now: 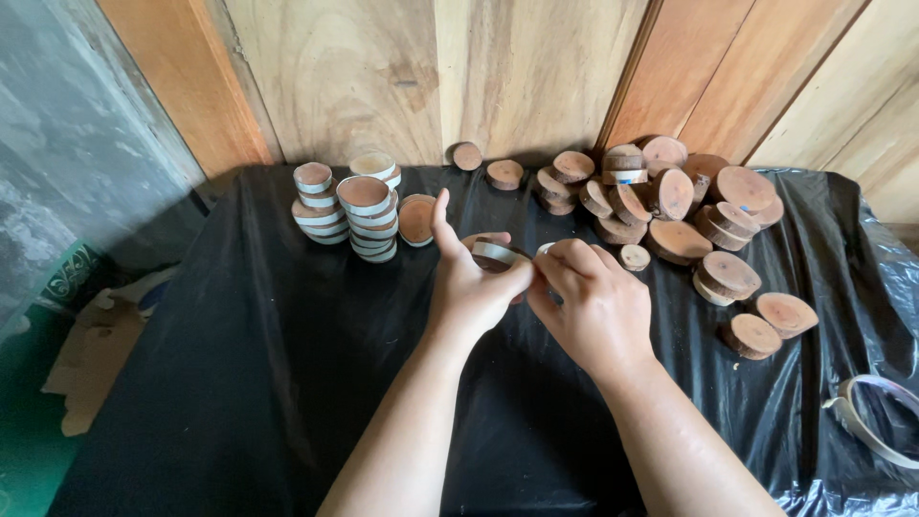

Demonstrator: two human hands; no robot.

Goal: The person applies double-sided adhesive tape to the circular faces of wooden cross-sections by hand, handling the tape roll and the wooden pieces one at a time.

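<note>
My left hand (467, 285) grips a round wooden disc (496, 254) whose rim carries a pale band, thumb raised, above the middle of the black sheet (268, 345). My right hand (595, 304) meets it from the right, its fingertips pinched at the disc's edge on the pale strip. Both hands hover over the table's centre. Most of the disc is hidden by my fingers.
Stacks of pale-banded discs (366, 218) stand at the back left. A loose heap of bare wooden discs (670, 196) spreads across the back right. A roll of pale strip (876, 412) lies at the right edge. Wooden planks (517, 77) form the wall behind.
</note>
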